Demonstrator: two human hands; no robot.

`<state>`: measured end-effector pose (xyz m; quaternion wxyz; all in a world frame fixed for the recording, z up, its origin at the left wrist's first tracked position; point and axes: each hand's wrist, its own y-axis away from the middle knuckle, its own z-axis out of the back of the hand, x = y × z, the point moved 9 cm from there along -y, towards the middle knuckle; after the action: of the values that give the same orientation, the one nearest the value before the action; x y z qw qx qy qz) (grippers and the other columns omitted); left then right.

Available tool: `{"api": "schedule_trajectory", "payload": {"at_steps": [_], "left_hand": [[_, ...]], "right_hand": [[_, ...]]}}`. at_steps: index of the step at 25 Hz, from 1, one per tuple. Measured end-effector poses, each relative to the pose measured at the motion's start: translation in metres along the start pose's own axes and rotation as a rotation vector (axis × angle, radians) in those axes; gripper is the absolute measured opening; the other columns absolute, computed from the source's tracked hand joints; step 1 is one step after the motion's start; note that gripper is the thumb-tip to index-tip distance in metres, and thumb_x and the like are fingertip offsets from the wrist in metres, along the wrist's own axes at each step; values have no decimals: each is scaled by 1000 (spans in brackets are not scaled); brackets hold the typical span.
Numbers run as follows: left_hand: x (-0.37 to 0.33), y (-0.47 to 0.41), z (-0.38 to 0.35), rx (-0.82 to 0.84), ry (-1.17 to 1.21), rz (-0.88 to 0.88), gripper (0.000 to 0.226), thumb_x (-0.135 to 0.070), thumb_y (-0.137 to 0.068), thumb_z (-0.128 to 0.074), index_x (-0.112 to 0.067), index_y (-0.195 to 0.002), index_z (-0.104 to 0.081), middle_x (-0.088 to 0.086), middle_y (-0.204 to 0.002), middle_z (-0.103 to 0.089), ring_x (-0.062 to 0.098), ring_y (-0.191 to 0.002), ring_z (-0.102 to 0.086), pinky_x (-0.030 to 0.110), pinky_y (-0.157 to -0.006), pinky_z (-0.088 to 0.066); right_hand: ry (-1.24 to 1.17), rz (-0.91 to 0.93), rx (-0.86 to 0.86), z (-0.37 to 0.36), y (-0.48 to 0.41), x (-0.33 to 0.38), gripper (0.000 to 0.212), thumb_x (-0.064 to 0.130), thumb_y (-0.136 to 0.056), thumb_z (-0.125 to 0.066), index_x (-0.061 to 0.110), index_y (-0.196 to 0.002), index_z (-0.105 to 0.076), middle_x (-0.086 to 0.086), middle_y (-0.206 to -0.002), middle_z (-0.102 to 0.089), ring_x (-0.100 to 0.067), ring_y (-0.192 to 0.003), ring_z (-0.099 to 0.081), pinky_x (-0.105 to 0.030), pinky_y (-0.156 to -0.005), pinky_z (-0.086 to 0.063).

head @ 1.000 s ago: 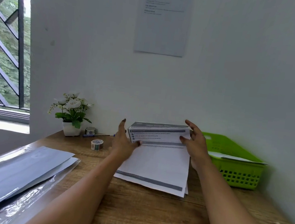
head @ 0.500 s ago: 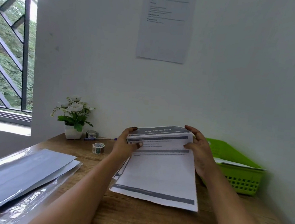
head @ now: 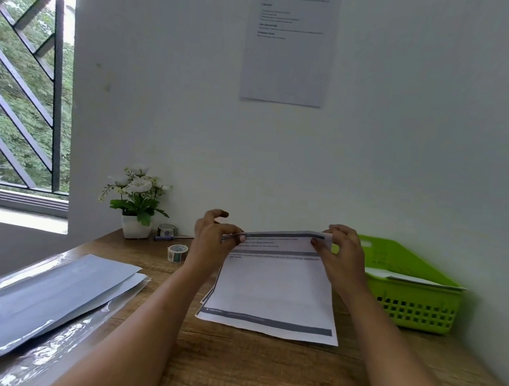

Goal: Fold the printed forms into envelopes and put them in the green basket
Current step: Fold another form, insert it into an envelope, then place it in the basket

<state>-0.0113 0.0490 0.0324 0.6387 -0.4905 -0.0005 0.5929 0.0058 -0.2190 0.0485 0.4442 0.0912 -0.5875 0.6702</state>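
You're pinching the printed form's (head: 271, 286) folded top edge, left hand (head: 209, 241) at nine o'clock, right hand (head: 339, 256) at three.

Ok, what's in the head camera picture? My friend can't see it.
The left hand and right hand pinch the far corners of a printed form, holding that edge above the wooden desk. A green basket holding paper sits to the right.

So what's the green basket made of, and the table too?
The green basket looks like moulded plastic: bright, even colour and a grid of small holes in its wall. The table shows brown wood grain with a matt look; it could be real wood or a printed laminate.
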Motion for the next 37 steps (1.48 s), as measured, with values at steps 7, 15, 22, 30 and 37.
{"api": "schedule_trajectory", "payload": {"at_steps": [7, 15, 22, 30, 37], "left_hand": [[-31, 4, -3, 57, -290, -254, 29, -33, -98, -46, -24, -114, -68, -2, -108, -71, 20, -105, -57, 35, -88, -37], [-57, 12, -20, 132, -367, -481, 28, -25, -97, -47, -22, -117, -67, 1, -108, -72, 19, -102, -62, 31, -90, -39], [-30, 7, -12, 185, -166, -326, 26, -16, -96, -51, -15, -115, -69, 7, -113, -70, 26, -106, -63, 39, -92, -49], [-11, 5, -11, 218, -53, -138, 43, 8, -90, -41, -10, -121, -65, 6, -125, -64, 18, -121, -55, 14, -101, -33], [31, 23, -26, 180, 595, 470, 34, -28, -102, -34, -17, -135, -37, 12, -118, -56, 24, -99, -59, 36, -79, -50]], "right_hand": [[379, 298, -90, -1, 8, 32, 59, 5, -75, -69, 20, -130, -52, -6, -129, -53, -28, -119, -48, -40, -98, -38], [757, 577, 46, -55, 33, 64, 13, 22, -70, -78, 34, -73, -73, 20, -84, -71, -12, -88, -66, -37, -90, -20], [606, 233, 260, -26, 5, 5, 28, 7, -88, -56, 18, -106, -73, 0, -110, -72, -24, -103, -61, -32, -87, -48], [328, 106, 341, -27, 6, -12, 51, -14, -88, -38, 9, -127, -60, -10, -131, -60, -21, -124, -55, -25, -107, -37], [126, 79, 273, -21, 7, -10, 41, -13, -90, -43, 8, -117, -67, -6, -121, -65, -17, -115, -59, -21, -99, -42]]}}
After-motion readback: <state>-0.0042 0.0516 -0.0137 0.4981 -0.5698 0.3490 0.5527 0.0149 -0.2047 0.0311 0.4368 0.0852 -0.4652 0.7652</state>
